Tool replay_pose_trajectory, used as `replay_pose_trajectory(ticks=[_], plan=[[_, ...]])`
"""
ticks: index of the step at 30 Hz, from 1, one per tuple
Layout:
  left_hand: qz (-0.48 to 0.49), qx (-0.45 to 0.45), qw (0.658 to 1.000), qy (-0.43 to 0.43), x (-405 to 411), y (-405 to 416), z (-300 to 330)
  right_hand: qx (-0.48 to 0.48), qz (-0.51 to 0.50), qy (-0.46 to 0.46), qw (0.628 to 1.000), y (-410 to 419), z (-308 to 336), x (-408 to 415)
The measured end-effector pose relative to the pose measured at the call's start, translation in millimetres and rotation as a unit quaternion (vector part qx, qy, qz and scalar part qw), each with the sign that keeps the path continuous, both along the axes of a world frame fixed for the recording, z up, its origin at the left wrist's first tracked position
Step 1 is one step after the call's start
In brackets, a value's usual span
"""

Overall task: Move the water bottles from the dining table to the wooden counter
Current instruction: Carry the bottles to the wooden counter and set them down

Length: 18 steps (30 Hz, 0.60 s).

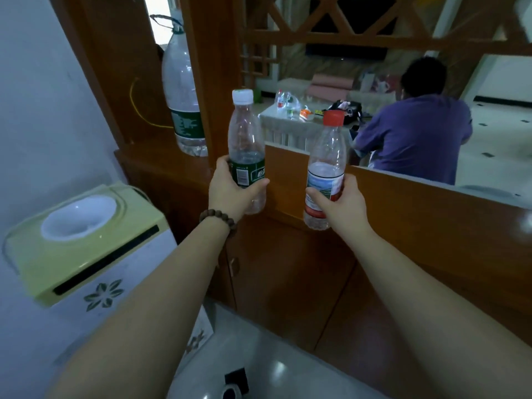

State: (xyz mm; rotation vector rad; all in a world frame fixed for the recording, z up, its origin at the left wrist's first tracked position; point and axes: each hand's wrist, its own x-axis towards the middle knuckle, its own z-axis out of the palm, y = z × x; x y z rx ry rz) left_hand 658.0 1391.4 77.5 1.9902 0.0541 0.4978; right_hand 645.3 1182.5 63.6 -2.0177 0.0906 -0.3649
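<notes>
My left hand (pixel 230 191) grips a clear bottle with a white cap and green label (pixel 244 133), held upright. In my right hand (pixel 342 203) is a clear bottle with a red cap and red-and-white label (pixel 328 156), also upright. Both bottles hover in front of the wooden counter (pixel 417 197), their bases below its top edge. A large clear jug with a green label (pixel 181 90) stands on the counter's left end behind a wooden post.
A yellow-topped water dispenser (pixel 83 240) stands at the left against the wall. Beyond the counter, a person in a purple shirt (pixel 414 133) sits by a low table (pixel 288 122) holding more bottles and clutter. Wooden lattice hangs above.
</notes>
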Motion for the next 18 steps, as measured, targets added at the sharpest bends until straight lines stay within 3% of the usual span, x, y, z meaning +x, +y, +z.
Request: replay_pose_trajectory(ticks=[10,18], plan=[[-0.092,0.036,0.995,0.004,163,38,7,0.031,-0.067,-0.012,0.997,62,7,137],[-0.085,0.030,0.995,0.047,229,38,-13,0.028,-0.065,0.003,0.998,67,-1,194]])
